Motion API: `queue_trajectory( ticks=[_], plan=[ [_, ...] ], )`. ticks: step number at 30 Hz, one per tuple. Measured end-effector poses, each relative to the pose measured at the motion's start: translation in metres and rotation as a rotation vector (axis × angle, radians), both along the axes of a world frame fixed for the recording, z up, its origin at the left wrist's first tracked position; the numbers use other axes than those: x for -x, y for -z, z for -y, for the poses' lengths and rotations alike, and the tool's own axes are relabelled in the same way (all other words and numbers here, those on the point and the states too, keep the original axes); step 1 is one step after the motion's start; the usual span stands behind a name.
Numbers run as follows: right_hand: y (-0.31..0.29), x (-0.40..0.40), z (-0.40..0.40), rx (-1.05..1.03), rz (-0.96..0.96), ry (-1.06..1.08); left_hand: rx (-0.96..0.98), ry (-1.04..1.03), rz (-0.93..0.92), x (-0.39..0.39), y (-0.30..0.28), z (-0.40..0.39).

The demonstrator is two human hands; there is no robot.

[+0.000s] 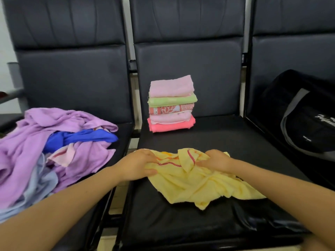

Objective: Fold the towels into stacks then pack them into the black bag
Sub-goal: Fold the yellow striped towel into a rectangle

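Left of the stack [171, 104], on the neighbouring seat, lies the pile [52, 151] of unfolded towels: purple, blue, pale blue and pink, tangled and slumped toward the seat's front edge. They look soft and light; any of them would probably drag its neighbours along if pulled from the middle, so a free corner is likely the better hold.

The stack itself, five folded towels with pink on top, stands upright at the back of the middle seat [226, 142], close to the backrest.

In front of the stack, the left hand [139, 164] pinches the left end of the yellow towel [199, 182], thumb under and fingers curled over the cloth. The towel lies crumpled and limp on the seat, its near part creased and its lower tip not far from the seat's front edge. It should handle as thin terry: light, floppy, holding no shape, best taken by corners and drawn taut. The right hand [216, 161] grips the bunched top edge.

Bare seat between towel and stack offers room to spread it flat.

Right of the stack, on the third seat, the bag [304, 122] leans, well apart; whether it is unzipped cannot be told.
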State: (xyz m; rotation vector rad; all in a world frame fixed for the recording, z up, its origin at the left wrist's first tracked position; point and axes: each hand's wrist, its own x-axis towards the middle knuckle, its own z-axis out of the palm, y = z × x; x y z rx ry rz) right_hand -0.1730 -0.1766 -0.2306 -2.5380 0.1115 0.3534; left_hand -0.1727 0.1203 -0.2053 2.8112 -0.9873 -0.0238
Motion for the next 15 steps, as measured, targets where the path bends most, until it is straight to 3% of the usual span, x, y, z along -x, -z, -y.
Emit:
queue_trajectory(
  ticks=[5,10,12,15],
  plan=[
    [-0.017,0.007,0.012,-0.138,-0.223,-0.067,0.053,-0.091,-0.029,-0.003,-0.003,0.015],
    [-0.028,0.017,0.027,-0.322,-0.168,-0.045,0.568,-0.271,-0.245,-0.006,-0.018,0.037],
    [-0.036,0.024,0.032,-0.403,-0.162,-0.064,0.735,-0.383,-0.270,-0.008,-0.028,0.048],
    [-0.040,0.026,0.038,-0.548,-0.120,-0.029,0.945,-0.546,-0.451,-0.015,-0.037,0.056]
  ],
)
